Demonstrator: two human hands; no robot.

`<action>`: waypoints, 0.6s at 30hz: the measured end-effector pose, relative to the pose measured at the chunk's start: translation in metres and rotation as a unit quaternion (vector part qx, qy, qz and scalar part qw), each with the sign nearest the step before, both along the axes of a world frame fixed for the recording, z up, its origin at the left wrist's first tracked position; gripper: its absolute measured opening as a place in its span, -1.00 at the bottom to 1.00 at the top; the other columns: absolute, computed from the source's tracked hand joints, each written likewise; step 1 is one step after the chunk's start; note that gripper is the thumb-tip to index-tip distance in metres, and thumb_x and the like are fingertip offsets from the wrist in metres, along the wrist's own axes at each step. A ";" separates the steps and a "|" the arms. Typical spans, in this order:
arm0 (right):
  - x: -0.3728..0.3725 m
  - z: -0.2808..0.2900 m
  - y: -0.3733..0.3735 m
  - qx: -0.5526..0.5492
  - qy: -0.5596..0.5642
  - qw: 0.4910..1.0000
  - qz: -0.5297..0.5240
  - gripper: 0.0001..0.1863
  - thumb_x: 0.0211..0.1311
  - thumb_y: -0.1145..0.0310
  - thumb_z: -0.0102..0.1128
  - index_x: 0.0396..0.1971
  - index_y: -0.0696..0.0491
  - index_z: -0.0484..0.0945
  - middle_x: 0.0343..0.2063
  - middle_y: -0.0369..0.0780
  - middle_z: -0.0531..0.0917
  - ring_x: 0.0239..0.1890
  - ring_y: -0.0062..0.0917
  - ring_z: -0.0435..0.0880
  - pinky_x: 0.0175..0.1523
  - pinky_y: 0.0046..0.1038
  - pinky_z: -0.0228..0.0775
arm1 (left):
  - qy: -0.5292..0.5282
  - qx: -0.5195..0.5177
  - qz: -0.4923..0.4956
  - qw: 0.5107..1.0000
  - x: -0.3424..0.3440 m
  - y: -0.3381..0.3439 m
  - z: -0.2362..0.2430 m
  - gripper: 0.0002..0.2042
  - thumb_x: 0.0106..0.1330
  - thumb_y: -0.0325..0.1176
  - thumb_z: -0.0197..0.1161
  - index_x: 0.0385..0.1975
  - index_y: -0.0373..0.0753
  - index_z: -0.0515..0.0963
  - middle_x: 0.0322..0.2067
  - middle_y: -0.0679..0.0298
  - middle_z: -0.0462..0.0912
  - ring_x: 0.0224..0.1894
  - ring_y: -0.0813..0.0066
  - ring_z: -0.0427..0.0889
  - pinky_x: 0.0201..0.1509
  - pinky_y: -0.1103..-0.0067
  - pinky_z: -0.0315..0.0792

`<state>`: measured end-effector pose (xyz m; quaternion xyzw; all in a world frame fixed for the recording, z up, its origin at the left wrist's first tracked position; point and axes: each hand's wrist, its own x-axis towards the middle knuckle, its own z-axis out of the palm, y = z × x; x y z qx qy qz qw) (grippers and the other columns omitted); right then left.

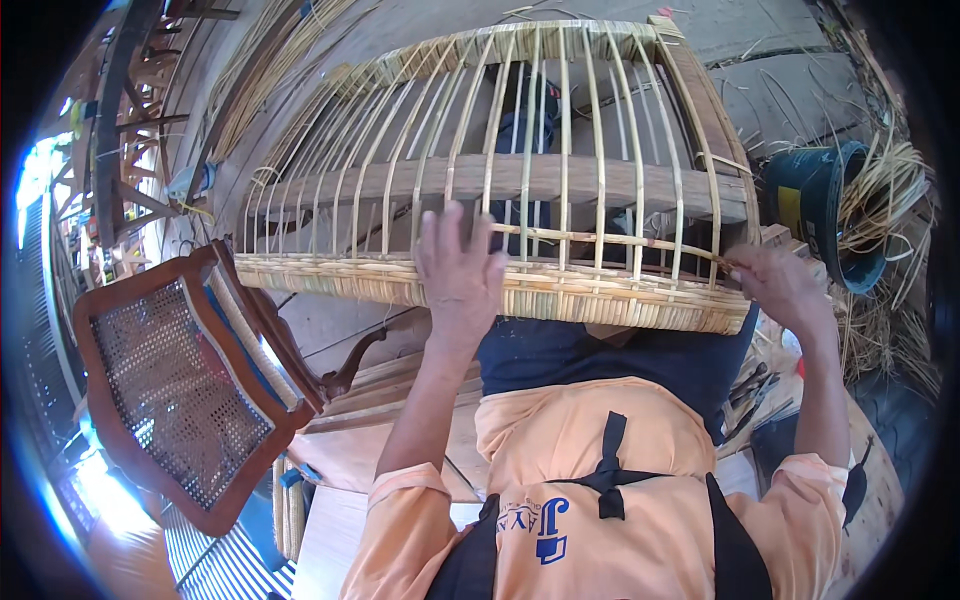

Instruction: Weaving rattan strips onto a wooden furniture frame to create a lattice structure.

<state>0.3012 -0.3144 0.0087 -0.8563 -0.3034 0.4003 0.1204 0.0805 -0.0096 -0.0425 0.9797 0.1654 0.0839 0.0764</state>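
A wooden frame (pixel 350 185) strung with pale rattan strands lies across my lap. Its near edge carries a tightly woven band (pixel 600 302). One loose rattan strand (pixel 600 238) runs crosswise among the long strands, just beyond that band. My left hand (pixel 460 265) rests over the woven band left of the middle, fingers stretched out and apart, close to the strand's left part. At the frame's near right corner, my right hand (pixel 785 287) pinches the right end of the strand between thumb and fingers.
A dark bucket (pixel 815 205) full of rattan scraps stands right of the frame. To the left is a brown wooden chair (pixel 275 440) with a cane panel. Long rattan lengths (pixel 270 75) lie at the far left. Hand tools (pixel 745 400) lie by my right side.
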 end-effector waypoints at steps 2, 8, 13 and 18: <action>0.001 -0.004 -0.001 0.037 0.066 0.996 -0.055 -0.81 0.20 0.40 0.04 -0.24 0.12 0.56 -0.50 -0.08 0.62 -0.39 -0.25 0.63 -0.26 -0.29 0.42 | 0.036 0.012 0.032 0.999 0.012 0.000 0.004 -0.66 0.18 -0.26 0.24 -0.06 -0.22 0.52 0.22 0.07 0.21 0.30 -0.02 0.12 0.26 0.16 0.12; -0.008 -0.024 -0.008 0.041 -0.046 0.998 0.009 -0.81 0.17 0.42 0.05 -0.25 0.13 0.55 -0.54 -0.10 0.62 -0.40 -0.24 0.64 -0.26 -0.28 0.42 | -0.033 -0.026 -0.003 0.999 0.031 0.008 0.005 -0.78 0.07 -0.27 0.35 -0.49 -0.26 0.49 0.04 0.10 0.37 0.16 0.04 0.32 0.15 0.20 0.23; -0.007 -0.021 0.002 0.002 -0.038 0.999 -0.009 -0.84 0.16 0.36 0.11 -0.29 0.09 0.55 -0.54 -0.10 0.63 -0.38 -0.16 0.63 -0.24 -0.21 0.42 | -0.023 0.035 -0.052 0.998 0.042 0.016 0.003 -0.83 0.02 -0.35 0.33 -0.61 -0.22 0.46 -0.20 0.19 0.45 -0.06 0.14 0.41 -0.02 0.24 0.30; -0.019 0.012 0.046 0.177 -0.388 0.904 0.027 -0.79 0.09 0.31 0.19 -0.27 0.05 0.55 -0.22 -0.09 0.61 -0.10 -0.19 0.55 -0.04 -0.24 0.37 | -0.053 0.062 -0.011 0.997 -0.043 0.174 0.045 -0.92 -0.10 -0.51 0.21 -0.73 -0.27 0.46 -0.50 0.17 0.53 -0.40 0.17 0.48 -0.33 0.35 0.37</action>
